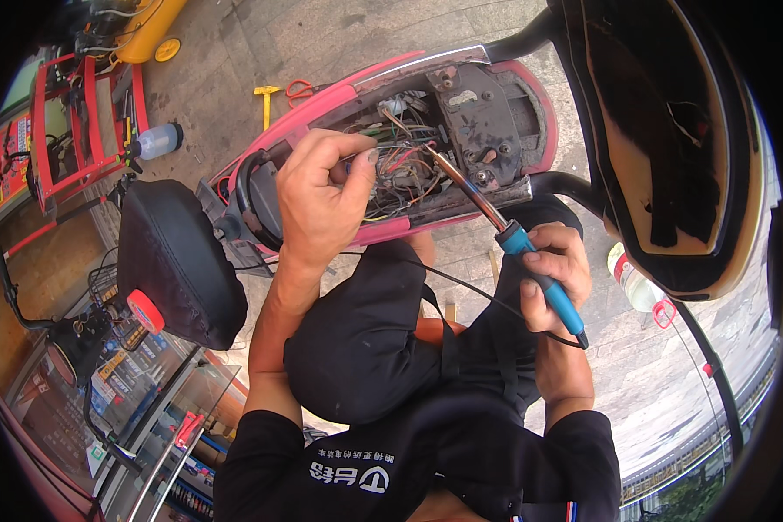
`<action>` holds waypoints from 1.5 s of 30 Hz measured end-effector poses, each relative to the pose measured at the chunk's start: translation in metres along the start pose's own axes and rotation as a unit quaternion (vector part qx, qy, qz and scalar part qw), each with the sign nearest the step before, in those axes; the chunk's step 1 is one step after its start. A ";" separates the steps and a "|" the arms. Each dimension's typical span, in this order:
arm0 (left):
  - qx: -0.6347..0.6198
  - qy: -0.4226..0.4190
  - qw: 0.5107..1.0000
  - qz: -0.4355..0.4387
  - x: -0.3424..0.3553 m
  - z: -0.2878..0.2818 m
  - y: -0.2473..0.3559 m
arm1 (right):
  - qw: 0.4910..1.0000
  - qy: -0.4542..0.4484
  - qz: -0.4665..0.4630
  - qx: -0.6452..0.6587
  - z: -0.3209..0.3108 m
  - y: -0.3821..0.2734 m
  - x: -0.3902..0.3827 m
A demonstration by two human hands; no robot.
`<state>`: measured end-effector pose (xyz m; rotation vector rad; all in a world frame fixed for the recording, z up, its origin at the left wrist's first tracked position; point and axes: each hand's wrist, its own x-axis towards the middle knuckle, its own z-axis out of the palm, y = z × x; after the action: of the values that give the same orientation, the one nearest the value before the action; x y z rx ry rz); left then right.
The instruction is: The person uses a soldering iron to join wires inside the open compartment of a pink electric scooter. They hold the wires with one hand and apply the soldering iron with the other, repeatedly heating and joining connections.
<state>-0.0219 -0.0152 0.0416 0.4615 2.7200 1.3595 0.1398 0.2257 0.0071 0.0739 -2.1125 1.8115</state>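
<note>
While R hand (557, 268) tilts iron (515, 240), L hand (326, 191) prob. pinching nr. wires (409, 163).

Outdoor workshop (paving (222, 52)) — soldering iron (515, 241)

whether the left grip (324, 193) pinches any of the thin, multicoloured wires (404, 159) is too small to tell. the right grip (565, 265) hides part of the blue-handled, metal-shafted soldering iron (515, 237). far forward of the left grip, the top edge cuts off a yellow, rounded metal tank (158, 26); forward of the right grip, a large black-rimmed seat (644, 96).
</note>
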 end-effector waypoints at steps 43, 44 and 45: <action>0.099 -0.018 0.993 0.065 0.010 0.009 0.014 | 1.000 0.009 0.024 0.003 0.007 0.003 -0.004; 0.098 -0.016 0.993 0.063 0.010 0.009 0.014 | 1.000 0.007 0.023 0.004 0.008 0.003 -0.004; 0.098 -0.016 0.993 0.061 0.010 0.009 0.014 | 1.000 0.006 0.014 0.005 0.008 0.003 -0.004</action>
<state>-0.0260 0.0025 0.0482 0.6680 2.8537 1.1004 0.1405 0.2178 0.0019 0.0356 -2.1075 1.8333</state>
